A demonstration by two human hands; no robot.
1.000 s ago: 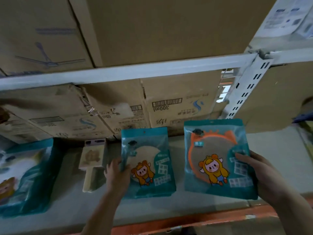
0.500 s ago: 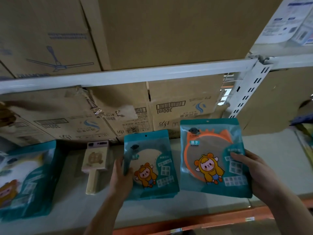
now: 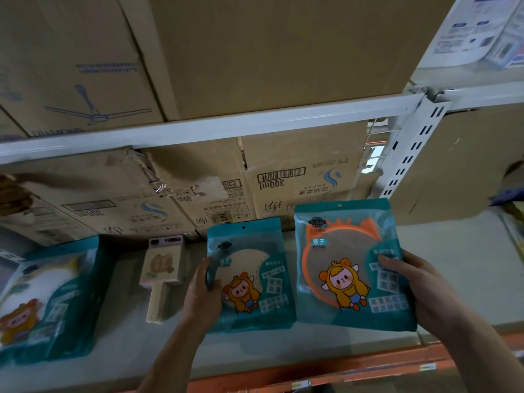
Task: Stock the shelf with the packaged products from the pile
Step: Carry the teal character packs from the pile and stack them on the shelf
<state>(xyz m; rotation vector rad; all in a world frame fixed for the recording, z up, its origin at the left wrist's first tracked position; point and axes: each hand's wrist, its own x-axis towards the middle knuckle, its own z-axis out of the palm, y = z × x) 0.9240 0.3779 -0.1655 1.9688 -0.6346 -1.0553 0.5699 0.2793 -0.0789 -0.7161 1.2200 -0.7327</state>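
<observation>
My left hand (image 3: 202,293) grips the left edge of a teal packet with a cream mirror (image 3: 252,273); its lower edge looks to rest on the grey shelf board (image 3: 453,279). My right hand (image 3: 416,290) holds a larger teal packet with an orange-rimmed mirror (image 3: 348,262) by its right side, just above the shelf and right beside the first packet. Both packets carry a cartoon figure in yellow. Another teal packet (image 3: 54,302) lies at the shelf's far left.
A cream hand mirror in a pink pack (image 3: 163,268) lies between the left packet and my left hand. Cardboard boxes (image 3: 300,180) line the back of the shelf. A white beam (image 3: 215,127) and slotted upright (image 3: 411,148) sit above. An orange rail (image 3: 326,370) edges the front.
My right hand has brought the orange-mirror packet leftward, closer to the cream-mirror packet. The left hand has stayed on its packet. The view has shifted slightly.
</observation>
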